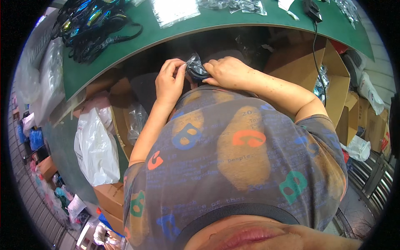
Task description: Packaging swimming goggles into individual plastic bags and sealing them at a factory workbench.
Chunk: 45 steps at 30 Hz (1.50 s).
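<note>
In front of my chest, just below the table's near edge, a small clear plastic bag (pixel 194 63) with a dark, looped item showing through it is between my hands. My left hand (pixel 171 79) pinches the bag's left side with thumb and forefinger. From the right, my right hand (pixel 227 73) grips the bag's other side, its fingers curled round the dark part. What the item is, I cannot make out. At the table's far left lies a heap of black swim goggles (pixel 96 23) with shiny coloured lenses and dark straps.
On the green table (pixel 233 21) lie clear plastic sleeves (pixel 177 10), several clear packets (pixel 237 5) and a black adapter (pixel 312 11) with a hanging cord. An open cardboard box (pixel 333 79) stands at right. A white plastic bag (pixel 93 146) hangs at left beside more boxes.
</note>
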### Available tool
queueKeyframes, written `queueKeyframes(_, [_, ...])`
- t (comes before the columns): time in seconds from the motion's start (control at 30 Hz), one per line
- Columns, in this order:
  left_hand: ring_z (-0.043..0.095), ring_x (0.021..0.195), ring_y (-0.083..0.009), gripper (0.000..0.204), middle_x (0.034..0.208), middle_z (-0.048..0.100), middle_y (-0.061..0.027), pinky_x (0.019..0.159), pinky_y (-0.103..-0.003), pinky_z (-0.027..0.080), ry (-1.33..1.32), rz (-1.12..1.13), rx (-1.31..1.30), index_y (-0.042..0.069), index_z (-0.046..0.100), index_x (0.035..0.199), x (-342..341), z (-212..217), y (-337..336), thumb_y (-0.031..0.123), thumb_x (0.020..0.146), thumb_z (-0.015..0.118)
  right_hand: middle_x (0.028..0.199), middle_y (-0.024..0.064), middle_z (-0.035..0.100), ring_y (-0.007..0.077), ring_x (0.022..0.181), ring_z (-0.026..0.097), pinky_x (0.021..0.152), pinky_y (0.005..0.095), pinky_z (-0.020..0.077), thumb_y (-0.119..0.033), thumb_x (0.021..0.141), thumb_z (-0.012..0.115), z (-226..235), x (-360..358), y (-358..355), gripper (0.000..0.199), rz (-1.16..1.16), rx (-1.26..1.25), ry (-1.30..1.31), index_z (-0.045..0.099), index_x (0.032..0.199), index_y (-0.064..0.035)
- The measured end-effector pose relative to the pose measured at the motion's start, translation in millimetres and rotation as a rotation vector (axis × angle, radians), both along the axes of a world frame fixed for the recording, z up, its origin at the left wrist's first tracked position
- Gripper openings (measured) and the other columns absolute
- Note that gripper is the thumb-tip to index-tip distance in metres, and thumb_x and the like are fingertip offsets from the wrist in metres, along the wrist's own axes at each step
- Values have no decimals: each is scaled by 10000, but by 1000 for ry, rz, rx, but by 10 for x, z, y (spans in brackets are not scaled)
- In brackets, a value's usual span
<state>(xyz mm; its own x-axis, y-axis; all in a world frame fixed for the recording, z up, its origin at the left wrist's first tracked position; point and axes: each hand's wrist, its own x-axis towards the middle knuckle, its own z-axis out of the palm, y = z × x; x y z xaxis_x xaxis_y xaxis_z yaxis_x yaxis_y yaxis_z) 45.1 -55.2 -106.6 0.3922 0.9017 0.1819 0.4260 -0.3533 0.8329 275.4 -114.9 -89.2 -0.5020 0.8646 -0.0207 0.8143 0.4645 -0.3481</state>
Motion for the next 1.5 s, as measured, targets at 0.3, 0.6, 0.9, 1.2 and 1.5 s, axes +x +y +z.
queueKeyframes(0.3, [646,939,-253,72,951,694,-33,867,-382,467,137,-93,434,105,736,934,-91,72,-86,128,867,740,889,211,723,414,862,704,746,477,555,-502,1000,553,-126,-154,254,508,-112,-340,238,652,1052,-7])
queueKeyframes(0.6, [656,918,-272,101,950,701,-72,860,-386,480,-40,44,62,60,666,980,-139,-123,-173,156,952,683,779,71,616,160,655,581,619,287,492,-449,1075,468,-503,-360,244,461,-363,-1226,1468,608,1087,-10])
queueKeyframes(0.9, [637,951,-298,89,976,660,-100,879,-387,491,-67,-6,76,48,628,1007,-74,-61,-142,123,964,653,892,68,632,145,730,639,669,298,536,-249,944,698,-494,-384,171,412,-243,-958,1463,539,1255,-31])
queueKeyframes(1.2, [605,1006,-302,77,1023,633,-101,946,-409,442,-40,30,331,53,598,1009,-68,-74,-163,70,941,629,1180,263,659,463,1011,664,833,485,553,-290,945,688,89,-368,81,561,-291,-117,473,464,1379,-14])
queueKeyframes(1.5, [627,991,-290,142,1015,651,-84,1016,-452,397,147,-110,586,68,595,1054,-114,41,-150,49,923,645,854,151,667,307,732,695,631,398,556,-265,974,645,-97,-375,137,294,-345,-481,790,568,1082,-2])
